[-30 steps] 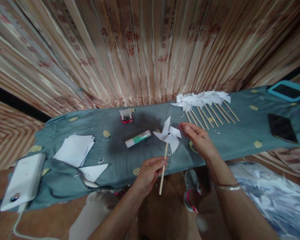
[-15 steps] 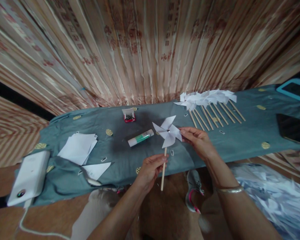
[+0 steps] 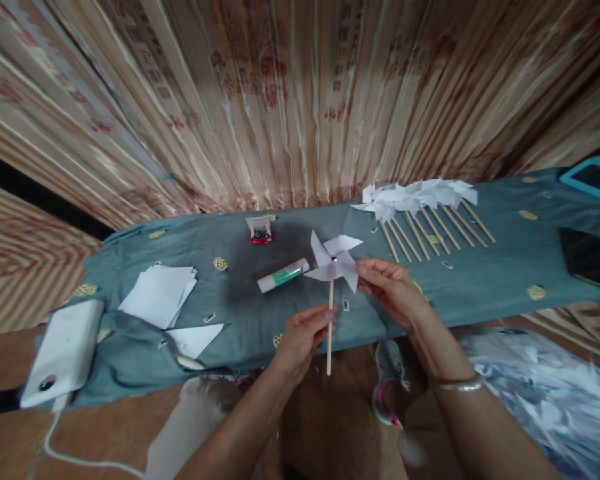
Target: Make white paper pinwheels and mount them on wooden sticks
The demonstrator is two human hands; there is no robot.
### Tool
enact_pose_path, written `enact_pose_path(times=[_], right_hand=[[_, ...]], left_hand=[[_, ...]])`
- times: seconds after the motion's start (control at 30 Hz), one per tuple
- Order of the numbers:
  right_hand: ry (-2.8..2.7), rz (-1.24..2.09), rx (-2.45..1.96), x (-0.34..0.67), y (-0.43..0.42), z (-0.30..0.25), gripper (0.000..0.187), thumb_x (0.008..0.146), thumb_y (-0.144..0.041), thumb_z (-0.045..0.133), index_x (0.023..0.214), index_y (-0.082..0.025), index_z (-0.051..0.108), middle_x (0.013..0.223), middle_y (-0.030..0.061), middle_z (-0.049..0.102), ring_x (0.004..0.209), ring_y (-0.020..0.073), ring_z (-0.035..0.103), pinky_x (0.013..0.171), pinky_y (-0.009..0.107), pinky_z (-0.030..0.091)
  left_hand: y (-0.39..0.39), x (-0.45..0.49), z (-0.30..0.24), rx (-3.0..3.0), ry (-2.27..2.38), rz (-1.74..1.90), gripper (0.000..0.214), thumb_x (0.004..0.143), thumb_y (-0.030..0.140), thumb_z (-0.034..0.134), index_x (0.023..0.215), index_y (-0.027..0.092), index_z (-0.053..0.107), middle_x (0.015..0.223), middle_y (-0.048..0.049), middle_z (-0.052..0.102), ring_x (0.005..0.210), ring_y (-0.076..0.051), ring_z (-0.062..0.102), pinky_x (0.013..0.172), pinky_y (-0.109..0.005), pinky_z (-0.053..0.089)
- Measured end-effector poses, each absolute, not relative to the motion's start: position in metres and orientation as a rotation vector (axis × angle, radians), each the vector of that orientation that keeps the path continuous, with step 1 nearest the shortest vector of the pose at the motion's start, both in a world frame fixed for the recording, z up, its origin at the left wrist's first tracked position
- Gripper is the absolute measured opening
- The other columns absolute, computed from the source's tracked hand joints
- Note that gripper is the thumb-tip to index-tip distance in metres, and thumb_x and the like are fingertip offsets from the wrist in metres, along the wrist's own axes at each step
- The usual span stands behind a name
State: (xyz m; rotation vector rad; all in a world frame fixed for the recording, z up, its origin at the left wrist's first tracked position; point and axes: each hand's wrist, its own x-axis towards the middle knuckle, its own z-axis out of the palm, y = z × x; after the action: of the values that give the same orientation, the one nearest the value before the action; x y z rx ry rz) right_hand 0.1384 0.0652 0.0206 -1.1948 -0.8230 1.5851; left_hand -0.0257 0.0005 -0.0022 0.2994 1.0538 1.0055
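My left hand is closed around the wooden stick of a white paper pinwheel, which stands upright above the table's front edge. A shiny metal pin holds the blades at their middle. My right hand has its thumb and fingers closed at the tip of the right-hand blade; its other fingers are curled. Just left of the pinwheel lies a glue stick. Behind that is an open small red box of metal pins.
Finished pinwheels lie in a row at the back right. Square paper sheets and a folded paper piece are on the left, near a white corded device. A dark phone lies far right. A bag of white paper sits below.
The pinwheel's blades have turned about the pin, and its stick stands straighter. My right hand has shifted slightly down along the blades; my left hand keeps its grip.
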Motion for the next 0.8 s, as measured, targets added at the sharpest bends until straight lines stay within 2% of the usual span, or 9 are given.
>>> enact_pose_path(times=[0.3,0.67,0.8], right_hand=[[-0.822,1.671,-1.141,0.129,0.06,0.018,0.028,0.052,-0.038,0.087,0.068,-0.019,0.074,0.06,-0.0011,0.067,0.053,0.0063,0.057,0.052,0.016,0.044],[-0.862,1.653,-1.187,0.117,0.055,0.017,0.031,0.049,-0.039,0.087,0.065,-0.019,0.071,0.062,-0.0012,0.068,0.058,0.0102,0.06,0.058,0.022,0.045],[-1.015,1.588,-1.234,0.119,0.051,0.021,0.033,0.052,-0.046,0.084,0.063,-0.018,0.069,0.059,-0.0008,0.066,0.054,0.0099,0.055,0.054,0.023,0.041]], left_hand=[[0.001,-0.027,-0.004,0.293,1.032,1.02,0.037,0.044,0.033,0.089,0.073,0.014,0.077,0.064,-0.0013,0.067,0.058,-0.007,0.055,0.062,-0.021,0.042],[0.001,-0.027,-0.001,0.289,1.031,1.021,0.037,0.044,0.034,0.089,0.072,0.013,0.076,0.062,-0.0011,0.066,0.058,-0.007,0.055,0.063,-0.021,0.043],[0.001,-0.029,-0.001,0.293,1.038,1.018,0.037,0.045,0.034,0.089,0.073,0.013,0.077,0.062,-0.0015,0.066,0.059,-0.008,0.055,0.063,-0.021,0.043]])
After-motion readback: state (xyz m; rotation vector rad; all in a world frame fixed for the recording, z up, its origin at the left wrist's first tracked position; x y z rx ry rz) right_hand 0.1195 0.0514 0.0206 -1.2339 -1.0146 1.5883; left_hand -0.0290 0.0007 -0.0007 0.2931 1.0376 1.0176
